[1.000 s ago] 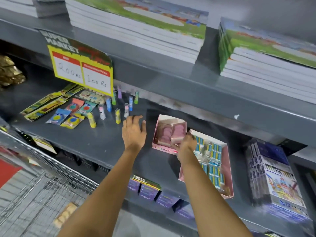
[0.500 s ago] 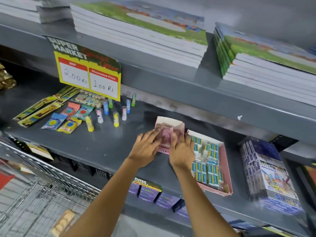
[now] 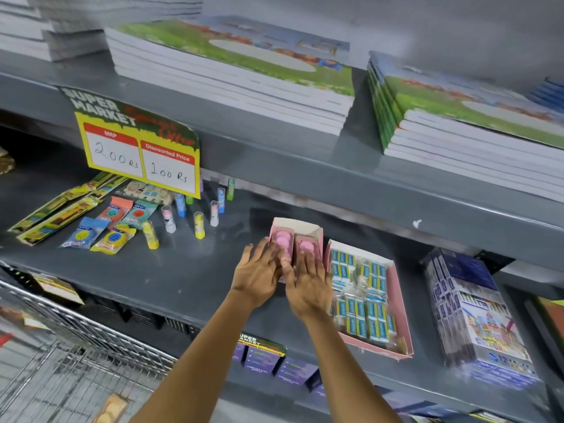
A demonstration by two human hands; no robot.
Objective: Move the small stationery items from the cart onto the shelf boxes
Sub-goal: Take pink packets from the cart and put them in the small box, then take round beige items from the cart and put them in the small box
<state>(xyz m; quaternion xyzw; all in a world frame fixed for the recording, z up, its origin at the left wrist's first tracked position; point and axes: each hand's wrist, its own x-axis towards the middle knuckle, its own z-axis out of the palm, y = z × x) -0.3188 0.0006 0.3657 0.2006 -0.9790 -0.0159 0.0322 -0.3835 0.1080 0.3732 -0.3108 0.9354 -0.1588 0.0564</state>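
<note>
Your left hand (image 3: 258, 274) and right hand (image 3: 308, 282) rest with fingers spread flat on 2 pink erasers (image 3: 283, 241) in the small box (image 3: 297, 230). Press unevenly and, in my judgement, the light box tips.

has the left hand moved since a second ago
Yes. The left hand went right across the grey metal shelf, from open shelf to the small pink cardboard box.

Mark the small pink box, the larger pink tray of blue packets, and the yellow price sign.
small pink box (image 3: 308, 226): head view, on its cream inner back wall.
larger pink tray (image 3: 399, 306): head view, on its pink right wall.
yellow price sign (image 3: 139, 157): head view, on its centre between the two white price panels.
</note>
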